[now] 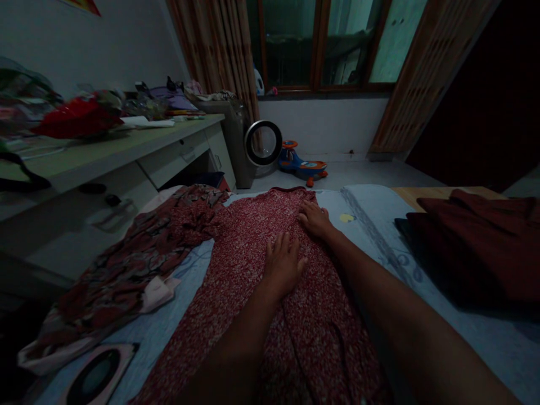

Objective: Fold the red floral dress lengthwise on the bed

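Your left hand (pixel 283 265) lies palm-down, fingers spread, on the red speckled garment (pixel 238 270) | your right hand (pixel 314 219) rests unclenched near its far right edge | the garment lies spread over the blue sheet (pixel 371 247), between patterned cloth (pixel 139 259) and folded clothes (pixel 476 247)

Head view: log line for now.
left hand: open, palm down on garment; right hand: open, on garment near neckline; garment: spread on sheet; folded clothes: right
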`<state>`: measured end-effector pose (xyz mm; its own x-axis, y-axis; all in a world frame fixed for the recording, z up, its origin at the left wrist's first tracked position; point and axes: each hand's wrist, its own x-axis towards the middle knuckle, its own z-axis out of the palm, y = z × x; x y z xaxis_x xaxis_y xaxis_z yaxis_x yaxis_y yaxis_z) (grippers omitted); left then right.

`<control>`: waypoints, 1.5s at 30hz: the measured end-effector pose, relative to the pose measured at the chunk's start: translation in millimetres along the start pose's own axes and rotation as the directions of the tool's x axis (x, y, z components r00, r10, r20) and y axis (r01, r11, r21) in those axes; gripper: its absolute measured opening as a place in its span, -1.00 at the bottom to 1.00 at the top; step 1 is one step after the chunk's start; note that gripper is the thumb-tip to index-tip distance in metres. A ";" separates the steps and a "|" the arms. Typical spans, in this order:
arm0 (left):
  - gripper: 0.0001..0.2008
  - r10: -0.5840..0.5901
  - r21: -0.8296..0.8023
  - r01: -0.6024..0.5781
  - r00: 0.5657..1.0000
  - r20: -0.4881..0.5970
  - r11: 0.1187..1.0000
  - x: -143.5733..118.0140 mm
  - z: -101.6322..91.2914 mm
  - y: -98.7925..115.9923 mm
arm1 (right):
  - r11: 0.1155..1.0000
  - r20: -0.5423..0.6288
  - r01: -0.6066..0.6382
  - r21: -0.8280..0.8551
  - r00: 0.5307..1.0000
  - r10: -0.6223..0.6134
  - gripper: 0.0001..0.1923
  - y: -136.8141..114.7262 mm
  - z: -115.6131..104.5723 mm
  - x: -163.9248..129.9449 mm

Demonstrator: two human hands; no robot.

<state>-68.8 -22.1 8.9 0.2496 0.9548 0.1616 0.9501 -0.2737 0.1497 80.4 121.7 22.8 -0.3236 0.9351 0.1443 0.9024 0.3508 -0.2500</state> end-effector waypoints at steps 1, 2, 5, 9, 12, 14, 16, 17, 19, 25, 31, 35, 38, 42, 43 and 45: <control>-0.44 0.020 0.001 -0.020 1.000 -0.018 1.000 0.5 -0.7 0.8 | 1.000 -0.028 0.023 0.008 0.999 -0.023 -0.48 -2.6 -0.9 -7.6; -0.44 0.043 -0.001 -0.043 0.999 -0.026 0.999 0.8 -1.0 1.6 | 0.999 -0.047 0.049 0.010 0.998 -0.049 -0.49 -4.8 -1.0 -15.3; -0.39 0.072 -0.014 -0.071 0.997 0.025 0.997 0.3 1.3 3.8 | 0.993 -0.017 0.120 0.001 0.993 -0.120 -0.50 -8.1 3.1 -34.8; -0.30 0.038 -0.013 -0.037 0.996 0.083 0.999 -1.7 7.6 4.0 | 0.994 0.038 0.102 -0.039 0.994 -0.100 -0.50 -5.6 10.6 -43.5; -0.30 0.033 -0.012 -0.032 0.996 0.083 0.999 -2.3 10.1 2.7 | 0.996 0.047 0.057 -0.074 0.997 -0.053 -0.47 -3.5 11.3 -41.0; -0.30 0.032 -0.015 -0.031 0.996 0.083 0.999 -2.6 10.5 1.7 | 0.997 0.045 0.020 -0.074 0.999 -0.017 -0.44 -2.9 8.8 -40.5; -0.30 0.031 -0.021 -0.029 0.996 0.089 0.999 -2.9 10.5 1.0 | 0.998 0.024 -0.018 -0.053 1.000 0.019 -0.45 -2.7 4.2 -43.7; -0.30 0.030 -0.024 -0.027 0.995 0.093 0.999 -3.1 10.3 0.9 | 0.999 0.007 -0.028 -0.040 1.000 0.028 -0.47 -2.7 1.3 -47.0; -0.29 0.023 -0.031 -0.020 0.994 0.104 0.999 -3.2 8.9 1.0 | 1.000 -0.014 -0.022 -0.017 1.000 0.021 -0.50 -2.7 -4.6 -56.7; -0.45 -0.007 -0.058 0.016 0.988 0.151 0.998 12.9 -7.5 2.7 | 0.997 0.059 0.077 0.017 0.995 -0.078 -0.53 -5.6 -14.4 -94.1; -0.57 0.134 -0.073 -0.134 0.991 -0.010 0.988 82.7 -12.0 7.0 | 0.995 0.029 0.097 0.036 0.995 -0.098 -0.51 -9.9 -12.4 -120.2; -0.58 0.237 -0.054 -0.234 0.970 0.047 0.971 132.7 2.6 9.4 | 0.994 0.014 0.103 0.040 0.994 -0.104 -0.51 -10.8 -5.7 -131.1; -0.60 0.252 -0.057 -0.248 0.964 0.082 0.967 155.4 14.6 7.5 | 0.995 0.001 0.090 0.038 0.996 -0.090 -0.51 -11.1 -1.9 -135.1; -0.50 0.243 -0.051 -0.238 0.961 0.132 0.970 166.5 27.7 1.9 | 0.995 -0.010 0.096 0.013 0.995 -0.096 -0.53 -13.1 -1.9 -136.9; -0.47 0.237 -0.049 -0.232 0.961 0.141 0.971 167.1 30.3 0.7 | 0.996 -0.011 0.094 0.004 0.995 -0.094 -0.53 -13.9 -2.3 -137.3; -0.42 0.219 -0.043 -0.215 0.964 0.153 0.976 167.1 34.2 -1.0 | 0.996 -0.006 0.086 -0.010 0.996 -0.086 -0.53 -15.8 -2.8 -139.0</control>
<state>-21.6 141.6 2.3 0.4775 0.8777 0.0391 0.8652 -0.4775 0.1533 112.0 -13.9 9.4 -0.3979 0.9013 0.1711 0.8742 0.4291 -0.2271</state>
